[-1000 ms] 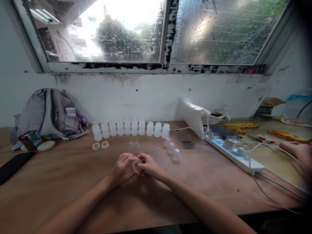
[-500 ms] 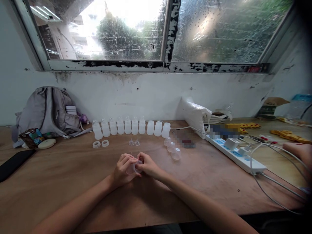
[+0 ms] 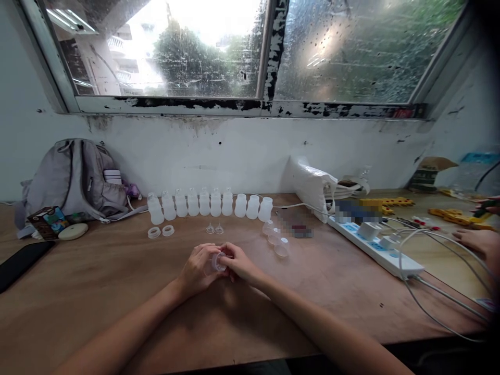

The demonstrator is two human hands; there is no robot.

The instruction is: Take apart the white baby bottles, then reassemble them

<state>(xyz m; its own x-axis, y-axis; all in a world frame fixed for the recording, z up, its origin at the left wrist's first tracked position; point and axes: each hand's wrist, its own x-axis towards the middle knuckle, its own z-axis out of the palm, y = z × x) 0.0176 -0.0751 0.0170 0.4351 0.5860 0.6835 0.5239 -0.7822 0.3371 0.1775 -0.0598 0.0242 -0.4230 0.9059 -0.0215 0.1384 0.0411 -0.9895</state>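
Note:
Over the front middle of the table, my left hand [image 3: 197,266] is closed around a translucent bottle cap [image 3: 219,261], its ring-shaped open end facing right. My right hand [image 3: 238,264] grips the rim of the same cap, thumb and fingers at the opening. The fingers partly hide the cap and whatever is inside it. Beyond the hands lie two clear bottle nipples [image 3: 214,228]. Two white collar rings [image 3: 161,232] rest to the left of these, and several clear domed caps [image 3: 280,248] to the right.
Along the wall stands a row of white baby bottles [image 3: 204,203]; the three rightmost have no tops. A grey backpack [image 3: 80,179] and black phone [image 3: 23,265] are at left. A power strip [image 3: 383,252] with cables lies right, near another person's hand [image 3: 478,242].
My fingers have shifted around the cap, and its open end has turned slightly. At far right, the other person's hand has moved a little, and a second hand with a tool has come into view.

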